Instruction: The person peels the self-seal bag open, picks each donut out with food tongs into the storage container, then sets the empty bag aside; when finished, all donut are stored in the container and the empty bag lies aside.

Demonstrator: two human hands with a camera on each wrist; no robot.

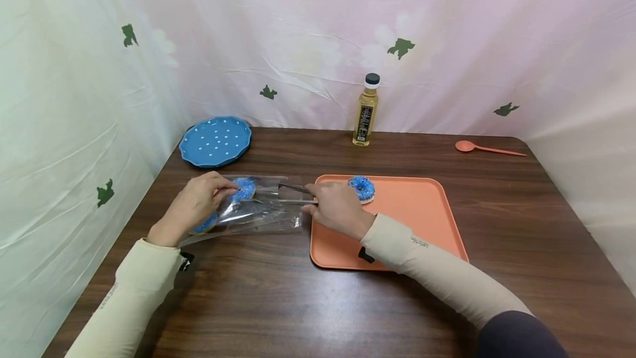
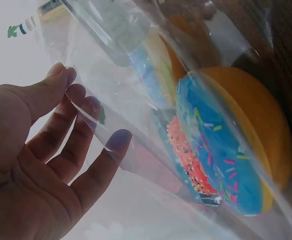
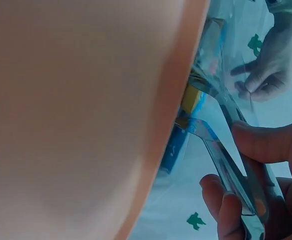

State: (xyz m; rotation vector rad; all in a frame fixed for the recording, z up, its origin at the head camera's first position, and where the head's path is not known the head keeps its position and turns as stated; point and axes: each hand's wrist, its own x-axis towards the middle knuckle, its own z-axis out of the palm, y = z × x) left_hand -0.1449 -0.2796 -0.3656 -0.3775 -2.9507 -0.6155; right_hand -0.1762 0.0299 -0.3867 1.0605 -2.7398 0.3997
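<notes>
My left hand (image 1: pixel 196 203) pinches the edge of a clear plastic bag (image 1: pixel 285 225) between thumb and fingertips. A donut with blue icing and sprinkles (image 2: pixel 221 145) shows inside the bag, close to those fingers; a second blue one (image 1: pixel 203 223) is partly hidden by the hand. Another donut with reddish icing (image 2: pixel 186 155) appears behind the film in the left wrist view. My right hand (image 1: pixel 338 208) grips metal tongs (image 3: pixel 226 107), their arms spread and tips over the bag's right part. One more blue donut (image 1: pixel 362 188) lies on the orange tray (image 1: pixel 412 220), just beyond that hand.
A blue plate with white dots (image 1: pixel 216 141) stands at the back left. At the back middle is an upright bottle of yellow liquid (image 1: pixel 365 112). An orange spoon (image 1: pixel 465 146) lies at the back right. Curtains (image 1: pixel 308 32) enclose the table (image 1: pixel 278 297).
</notes>
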